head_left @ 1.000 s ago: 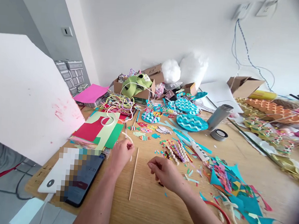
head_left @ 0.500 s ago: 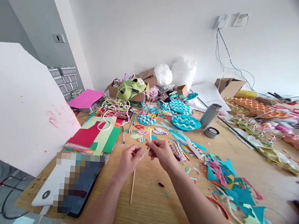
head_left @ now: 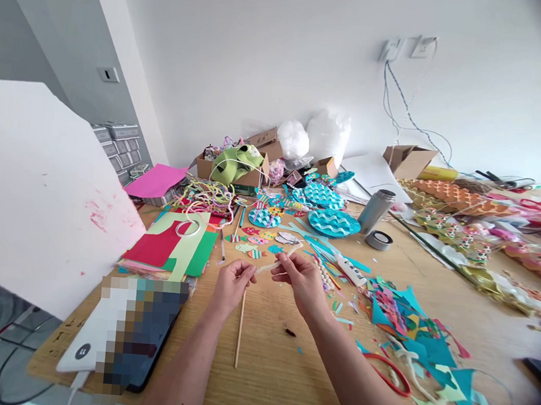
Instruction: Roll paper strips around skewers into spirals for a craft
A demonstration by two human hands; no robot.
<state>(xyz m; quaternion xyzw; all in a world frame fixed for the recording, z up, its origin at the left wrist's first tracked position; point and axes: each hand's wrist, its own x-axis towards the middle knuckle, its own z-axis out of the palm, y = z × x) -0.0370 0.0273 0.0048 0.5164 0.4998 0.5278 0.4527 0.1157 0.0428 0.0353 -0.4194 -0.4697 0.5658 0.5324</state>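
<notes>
Pipe cleaner [head_left: 279, 262], pale cream, is pinched between both hands just above the table, toward the near edge. Left hand [head_left: 232, 285] has its grip closed on one end, right hand [head_left: 302, 278] has its grip closed further along, and the free tip curls up past the right fingers. Looks super light and fuzzy, bends easily and probably keeps whatever shape you give it, so holding it near the ends with fingertips seems the way to go. A thin wooden stick [head_left: 240, 326] lies on the table right under the left hand. A phone [head_left: 147, 336] sits at the near left corner, paper scraps [head_left: 410, 326] off to the right.
</notes>
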